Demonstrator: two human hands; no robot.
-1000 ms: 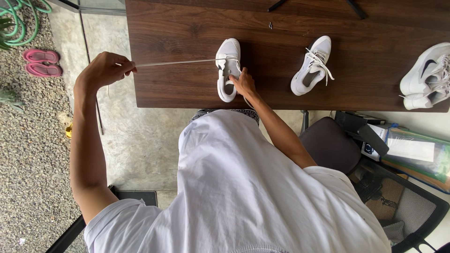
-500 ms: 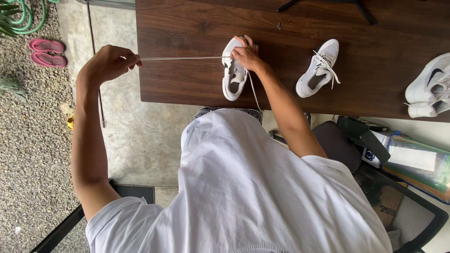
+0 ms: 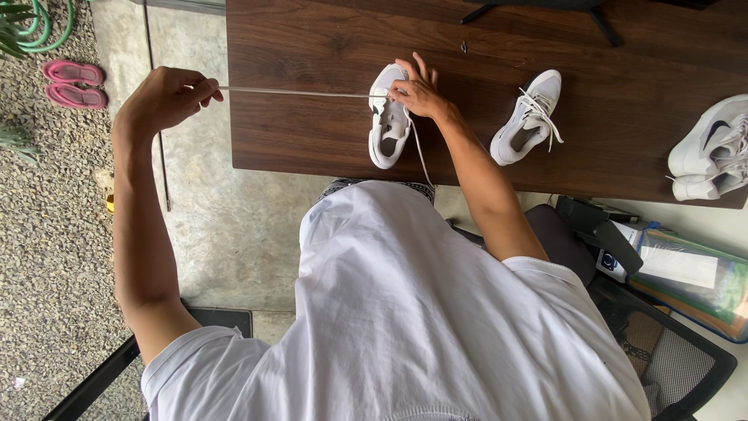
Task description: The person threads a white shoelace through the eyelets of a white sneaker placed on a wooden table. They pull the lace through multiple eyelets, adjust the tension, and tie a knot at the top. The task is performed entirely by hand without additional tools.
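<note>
A white sneaker [image 3: 386, 125] lies on the dark wooden table [image 3: 312, 47], toe away from me. My left hand [image 3: 165, 97] is out past the table's left edge, pinching the end of a white shoelace [image 3: 296, 93] stretched taut to the shoe. My right hand [image 3: 418, 90] rests on the shoe's toe end, fingertips at the lace holes, some fingers spread. The lace's other end [image 3: 421, 160] hangs loose over the table's near edge.
A second white sneaker [image 3: 527, 119] lies to the right, a pair of white sneakers [image 3: 710, 152] at the far right edge. Pink sandals [image 3: 74, 83] and a green hose [image 3: 31, 27] are on gravel at left. A black office chair [image 3: 670, 351] stands at my right.
My right hand went from the shoe's heel opening up to its toe end. My left hand drew the lace a little farther left. The view shifted slightly.
</note>
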